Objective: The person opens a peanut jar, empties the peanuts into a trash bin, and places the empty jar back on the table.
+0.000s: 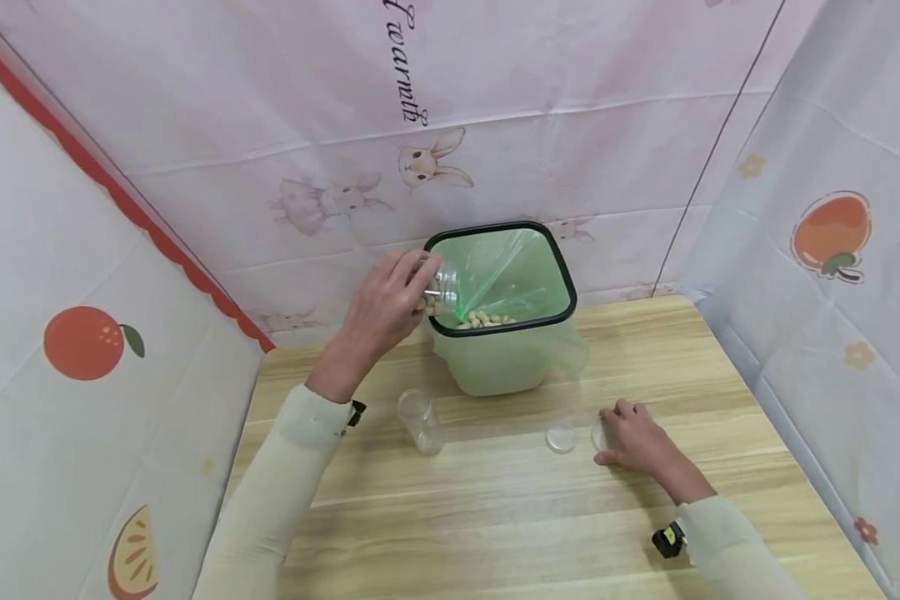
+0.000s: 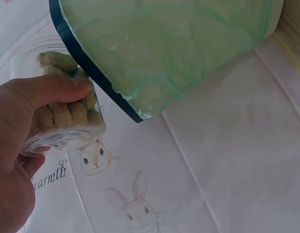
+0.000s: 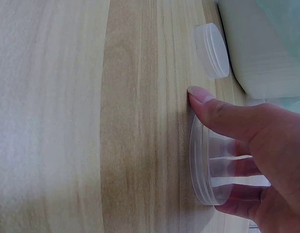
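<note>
My left hand (image 1: 386,304) grips a clear plastic jar (image 1: 442,287) of unshelled peanuts. The jar is tipped sideways, its mouth over the left rim of a pale green bin (image 1: 487,367). More peanuts (image 1: 483,319) lie inside the bin on a thin green liner bag. In the left wrist view, thumb and fingers wrap the jar, with peanuts (image 2: 67,114) packed against its wall. At the right, my right hand (image 1: 637,437) holds a round clear lid (image 3: 200,170) between thumb and fingers, down at the tabletop. A second, similar lid (image 1: 561,437) lies just left of it.
Another clear jar (image 1: 422,425), tall and see-through, stands on the wooden table (image 1: 495,517) in front of the bin. Behind and on both sides hang printed cloth walls (image 1: 285,208). The bin has a black rim (image 1: 562,258) and stands near the back wall.
</note>
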The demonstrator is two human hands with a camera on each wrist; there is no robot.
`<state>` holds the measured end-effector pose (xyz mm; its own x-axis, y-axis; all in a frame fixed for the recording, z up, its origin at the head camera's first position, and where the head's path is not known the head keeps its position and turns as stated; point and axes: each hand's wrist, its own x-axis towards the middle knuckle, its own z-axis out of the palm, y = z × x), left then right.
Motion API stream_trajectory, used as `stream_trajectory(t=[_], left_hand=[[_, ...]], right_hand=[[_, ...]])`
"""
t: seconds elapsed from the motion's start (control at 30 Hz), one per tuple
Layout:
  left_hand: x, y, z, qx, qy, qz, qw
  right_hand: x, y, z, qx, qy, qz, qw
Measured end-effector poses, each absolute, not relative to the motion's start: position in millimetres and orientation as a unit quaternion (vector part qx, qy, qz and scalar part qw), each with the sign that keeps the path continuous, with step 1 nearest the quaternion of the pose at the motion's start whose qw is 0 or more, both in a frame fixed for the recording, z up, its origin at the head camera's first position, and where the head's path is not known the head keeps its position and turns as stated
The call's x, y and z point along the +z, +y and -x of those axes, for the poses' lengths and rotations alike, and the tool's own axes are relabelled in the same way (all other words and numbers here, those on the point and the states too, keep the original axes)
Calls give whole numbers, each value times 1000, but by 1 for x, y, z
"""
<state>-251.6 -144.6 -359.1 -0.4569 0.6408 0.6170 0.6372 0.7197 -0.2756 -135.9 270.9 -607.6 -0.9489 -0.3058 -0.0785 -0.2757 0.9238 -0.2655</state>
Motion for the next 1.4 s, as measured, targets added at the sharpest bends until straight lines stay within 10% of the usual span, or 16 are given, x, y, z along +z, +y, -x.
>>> stream_trajectory(t=[1.4], left_hand=[[-361, -141, 253, 41, -842, 381, 381]], right_hand=[[-607, 270, 134, -128, 980, 146, 47]])
